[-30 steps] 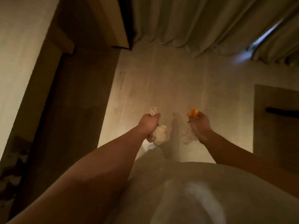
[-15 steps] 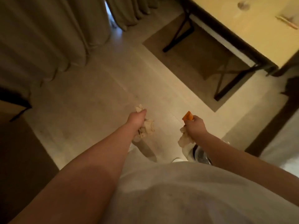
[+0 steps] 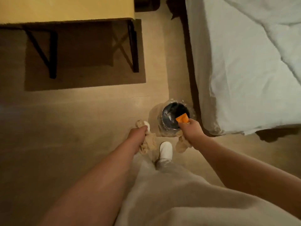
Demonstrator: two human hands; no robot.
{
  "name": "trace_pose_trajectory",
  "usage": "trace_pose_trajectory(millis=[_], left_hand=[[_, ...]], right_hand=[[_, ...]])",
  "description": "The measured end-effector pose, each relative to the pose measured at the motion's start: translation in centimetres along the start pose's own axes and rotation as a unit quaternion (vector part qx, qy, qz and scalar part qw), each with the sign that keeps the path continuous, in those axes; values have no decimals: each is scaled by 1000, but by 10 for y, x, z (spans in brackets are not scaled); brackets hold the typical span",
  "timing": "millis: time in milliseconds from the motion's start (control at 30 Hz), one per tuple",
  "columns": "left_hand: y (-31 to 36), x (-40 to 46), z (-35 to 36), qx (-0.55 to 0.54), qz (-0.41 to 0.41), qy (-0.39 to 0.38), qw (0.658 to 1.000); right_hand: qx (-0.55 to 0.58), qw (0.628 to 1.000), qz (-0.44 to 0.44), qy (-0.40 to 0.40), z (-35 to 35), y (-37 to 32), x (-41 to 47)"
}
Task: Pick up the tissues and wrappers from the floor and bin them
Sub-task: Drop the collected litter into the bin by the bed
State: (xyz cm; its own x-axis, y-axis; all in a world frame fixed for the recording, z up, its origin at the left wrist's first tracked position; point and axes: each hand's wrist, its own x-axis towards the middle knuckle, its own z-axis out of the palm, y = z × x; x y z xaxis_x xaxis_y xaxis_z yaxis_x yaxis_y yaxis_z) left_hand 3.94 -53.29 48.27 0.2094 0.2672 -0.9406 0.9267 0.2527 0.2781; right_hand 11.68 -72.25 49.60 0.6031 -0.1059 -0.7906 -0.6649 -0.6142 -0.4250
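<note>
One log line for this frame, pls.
phase: at bin | left hand: holds tissues | right hand: holds orange wrapper, tissue | nothing dropped yet

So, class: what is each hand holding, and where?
Left hand: crumpled tissues, clenched mid-wad. Right hand: orange wrapper by its lower edge, plus tissue.

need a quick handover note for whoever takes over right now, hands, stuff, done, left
Left hand: shut on crumpled tissues, beside the bin, not over it.
Right hand: shut on an orange wrapper and more tissue; wrapper is over the bin's open mouth.
Bin stands on the floor by the bed.
Done: litter gathered, bin reached.
Left: drop both handfuls in.
</note>
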Motion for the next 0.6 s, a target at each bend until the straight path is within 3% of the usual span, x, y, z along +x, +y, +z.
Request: trace_pose_trajectory(millis=[167, 333, 600], left_hand=[[38, 33, 41, 167, 23, -53, 984], [54, 98, 89, 265, 26, -90, 960], [46, 262, 182, 383, 25, -142, 912]], right_hand=[[109, 990, 87, 36, -6, 14, 39], [184, 970, 151, 46, 1, 36, 105], [152, 969, 196, 8, 37, 102, 267]])
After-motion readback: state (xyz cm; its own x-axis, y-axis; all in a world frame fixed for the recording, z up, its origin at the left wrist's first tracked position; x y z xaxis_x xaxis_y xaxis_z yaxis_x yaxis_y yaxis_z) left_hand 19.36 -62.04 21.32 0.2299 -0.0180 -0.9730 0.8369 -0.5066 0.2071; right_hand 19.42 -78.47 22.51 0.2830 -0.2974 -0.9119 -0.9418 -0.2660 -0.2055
